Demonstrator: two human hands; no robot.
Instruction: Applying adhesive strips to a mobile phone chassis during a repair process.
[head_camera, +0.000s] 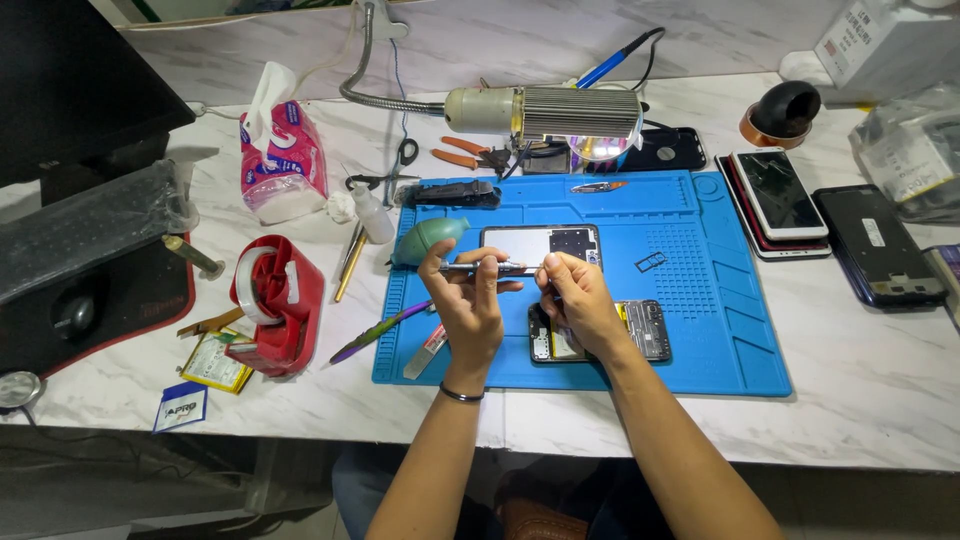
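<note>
A slim metal screwdriver (487, 267) is held level above the blue mat (700, 300), its handle pinched shut in the left hand (468, 305) and its tip end closed between the fingers of the right hand (578, 300). Just beneath the right hand lies an opened phone (640, 330), with a phone frame (545, 242) behind, and a red tape dispenser (275, 305) on the desk (880, 360) well to the left
</note>
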